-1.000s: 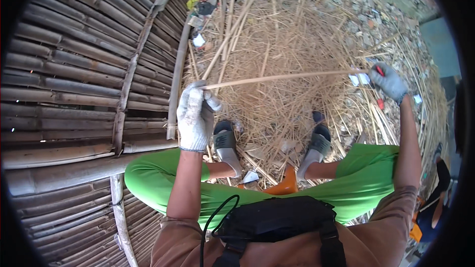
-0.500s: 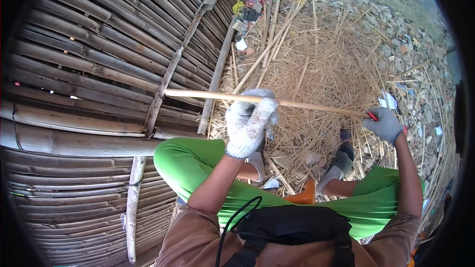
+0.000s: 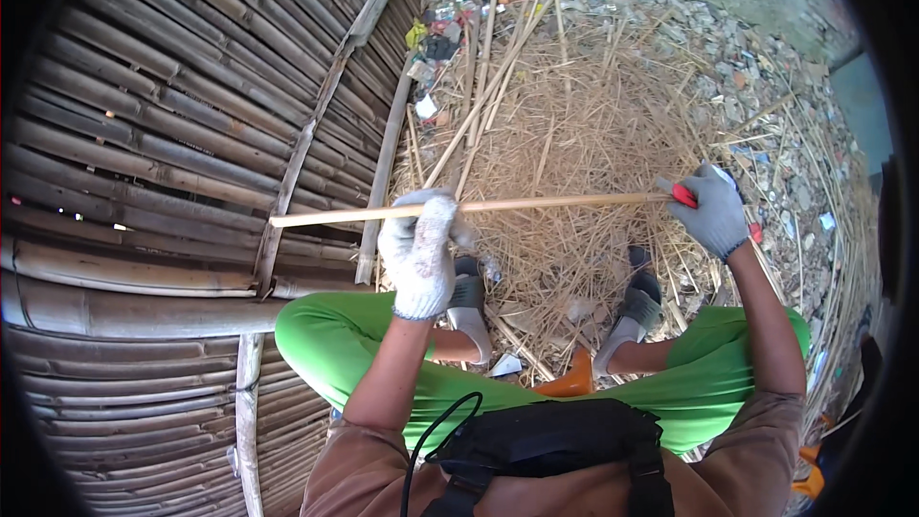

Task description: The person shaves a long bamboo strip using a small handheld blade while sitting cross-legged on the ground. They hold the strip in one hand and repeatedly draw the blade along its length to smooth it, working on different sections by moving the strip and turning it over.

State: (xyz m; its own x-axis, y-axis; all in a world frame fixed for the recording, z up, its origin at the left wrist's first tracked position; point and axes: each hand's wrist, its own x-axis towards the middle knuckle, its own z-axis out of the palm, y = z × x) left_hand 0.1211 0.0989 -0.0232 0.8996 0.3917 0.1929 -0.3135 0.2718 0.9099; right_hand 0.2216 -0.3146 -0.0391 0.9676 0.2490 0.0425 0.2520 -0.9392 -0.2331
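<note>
A long pale bamboo strip [image 3: 555,202] lies almost level across my lap, over the litter on the ground. My left hand [image 3: 421,254], in a dirty white knitted glove, is closed round it left of its middle. The free left end reaches the bamboo wall. At the strip's right end my right hand [image 3: 716,213], in a greyish glove, is closed on a small red-handled knife [image 3: 683,195]. A short grey blade shows beside the strip's tip. Whether the right fingers also touch the strip, I cannot tell.
A bamboo slat wall [image 3: 172,153] stands close on the left. Straw-like shavings [image 3: 593,124] cover the ground ahead, with several long bamboo sticks [image 3: 498,86] on them. Rubble and litter [image 3: 766,86] lie to the right. An orange object [image 3: 571,375] is between my feet.
The strip has swung from sloping down rightward to nearly level, its right end now slightly higher. My right hand has moved up and left, and my left hand left and slightly down.
</note>
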